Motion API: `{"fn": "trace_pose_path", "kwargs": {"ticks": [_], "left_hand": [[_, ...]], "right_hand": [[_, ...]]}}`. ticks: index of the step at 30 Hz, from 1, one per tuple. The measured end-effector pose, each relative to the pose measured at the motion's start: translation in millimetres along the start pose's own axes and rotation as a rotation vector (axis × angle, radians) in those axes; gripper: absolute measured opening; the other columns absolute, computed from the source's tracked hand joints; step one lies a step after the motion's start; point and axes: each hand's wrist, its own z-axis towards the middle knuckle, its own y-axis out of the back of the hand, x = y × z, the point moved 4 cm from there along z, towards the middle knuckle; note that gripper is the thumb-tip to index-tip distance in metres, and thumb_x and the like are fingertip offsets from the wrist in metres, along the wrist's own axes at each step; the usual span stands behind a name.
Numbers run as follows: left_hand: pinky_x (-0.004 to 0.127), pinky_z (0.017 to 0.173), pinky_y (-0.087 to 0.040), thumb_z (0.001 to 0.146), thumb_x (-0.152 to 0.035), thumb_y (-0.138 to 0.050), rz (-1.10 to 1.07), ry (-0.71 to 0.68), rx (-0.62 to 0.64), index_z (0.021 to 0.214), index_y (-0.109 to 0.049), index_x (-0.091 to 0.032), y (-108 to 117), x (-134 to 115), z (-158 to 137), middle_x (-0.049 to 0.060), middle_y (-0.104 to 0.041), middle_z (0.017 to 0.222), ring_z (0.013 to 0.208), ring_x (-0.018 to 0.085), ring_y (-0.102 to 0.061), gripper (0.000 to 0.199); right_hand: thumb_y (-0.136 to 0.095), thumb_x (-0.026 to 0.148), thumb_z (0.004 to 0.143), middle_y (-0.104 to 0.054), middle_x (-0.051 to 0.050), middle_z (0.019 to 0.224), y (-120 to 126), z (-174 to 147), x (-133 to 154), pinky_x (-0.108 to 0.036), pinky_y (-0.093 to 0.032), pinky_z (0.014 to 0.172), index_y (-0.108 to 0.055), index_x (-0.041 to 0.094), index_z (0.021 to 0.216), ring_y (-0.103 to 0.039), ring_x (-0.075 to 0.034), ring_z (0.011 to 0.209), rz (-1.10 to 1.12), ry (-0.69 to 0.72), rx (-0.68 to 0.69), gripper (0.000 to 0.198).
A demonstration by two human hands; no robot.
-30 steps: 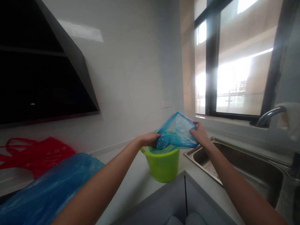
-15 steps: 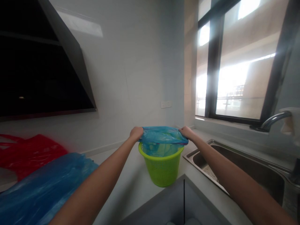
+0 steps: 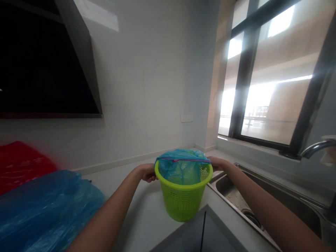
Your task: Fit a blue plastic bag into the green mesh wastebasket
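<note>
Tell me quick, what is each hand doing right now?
Left hand: closed on the blue bag at the green basket rim.
Right hand: at the bag's other side; grip cannot be told.

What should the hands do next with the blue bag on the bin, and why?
Probably fold the bag edge over the near rim of the bin. The left hand and right hand hold it at the sides; the near rim looks bare.
</note>
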Motion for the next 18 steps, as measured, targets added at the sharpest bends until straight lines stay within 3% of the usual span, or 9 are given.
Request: {"fn": "trace_pose_path", "kwargs": {"ticks": [2, 5, 6, 8, 10, 12, 16, 18], "left_hand": [[0.029, 0.054, -0.051, 0.070, -0.031, -0.063, 0.077, -0.011, -0.077, 0.067, -0.064, -0.019, 10, 2, -11, 0.012, -0.072, 0.075, 0.065, 0.022, -0.067, 0.012], [0.036, 0.077, -0.054, 0.078, -0.030, -0.053, 0.213, -0.136, -0.394, 0.097, -0.069, -0.016, 32, -14, -34, 0.017, -0.073, 0.106, 0.096, 0.029, -0.068, 0.028], [0.037, 0.083, -0.053, 0.080, -0.030, -0.050, 0.239, -0.210, -0.485, 0.106, -0.067, -0.016, 36, -22, -42, 0.017, -0.071, 0.112, 0.101, 0.029, -0.067, 0.034], [0.035, 0.087, -0.051, 0.083, -0.033, -0.049, 0.249, -0.373, -0.537, 0.119, -0.064, -0.017, 38, -38, -57, 0.014, -0.070, 0.117, 0.103, 0.027, -0.066, 0.042], [0.033, 0.087, -0.050, 0.081, -0.036, -0.055, 0.285, -0.490, -0.475, 0.118, -0.065, -0.019, 30, -50, -66, 0.011, -0.070, 0.116, 0.101, 0.026, -0.066, 0.043], [0.032, 0.090, -0.049, 0.075, -0.033, -0.063, 0.367, -0.502, -0.442, 0.112, -0.068, -0.018, 20, -55, -69, 0.010, -0.070, 0.117, 0.104, 0.027, -0.065, 0.040], [0.034, 0.082, -0.047, 0.079, -0.021, -0.054, 0.537, -0.363, -0.629, 0.091, -0.069, -0.018, 9, -56, -69, 0.014, -0.071, 0.102, 0.097, 0.029, -0.066, 0.019], [0.035, 0.077, -0.045, 0.086, -0.024, -0.047, 0.578, -0.332, -0.722, 0.081, -0.065, -0.019, 9, -58, -74, 0.015, -0.071, 0.095, 0.092, 0.029, -0.066, 0.019]], "right_hand": [[-0.061, 0.027, 0.081, -0.070, -0.007, 0.087, 13, -13, -6, -0.028, -0.053, 0.062, -0.064, 0.016, 0.097, -0.065, -0.017, 0.072, 0.046, -0.039, -0.100, 0.019], [-0.052, 0.027, 0.084, -0.066, -0.009, 0.112, 30, -42, 1, -0.028, -0.052, 0.072, -0.062, 0.018, 0.107, -0.064, -0.019, 0.092, 0.083, 0.095, -0.301, 0.027], [-0.050, 0.028, 0.085, -0.065, -0.009, 0.114, 30, -52, 7, -0.029, -0.052, 0.075, -0.064, 0.019, 0.107, -0.062, -0.020, 0.097, 0.064, 0.181, -0.296, 0.027], [-0.050, 0.032, 0.086, -0.065, -0.008, 0.111, 21, -70, 19, -0.032, -0.050, 0.079, -0.067, 0.019, 0.107, -0.061, -0.021, 0.100, -0.020, 0.306, -0.214, 0.030], [-0.053, 0.033, 0.086, -0.065, -0.008, 0.103, 10, -82, 29, -0.034, -0.048, 0.080, -0.069, 0.018, 0.105, -0.060, -0.021, 0.093, -0.152, 0.344, -0.215, 0.029], [-0.055, 0.031, 0.085, -0.062, -0.005, 0.091, 1, -88, 34, -0.034, -0.046, 0.077, -0.070, 0.017, 0.095, -0.058, -0.019, 0.081, -0.257, 0.325, -0.294, 0.022], [-0.055, 0.027, 0.085, -0.055, -0.002, 0.080, -8, -91, 38, -0.031, -0.043, 0.067, -0.065, 0.018, 0.078, -0.054, -0.018, 0.074, -0.253, 0.318, -0.410, 0.015], [-0.055, 0.030, 0.086, -0.056, -0.002, 0.082, -9, -94, 38, -0.029, -0.044, 0.063, -0.064, 0.019, 0.078, -0.055, -0.018, 0.076, -0.209, 0.340, -0.404, 0.016]]}}
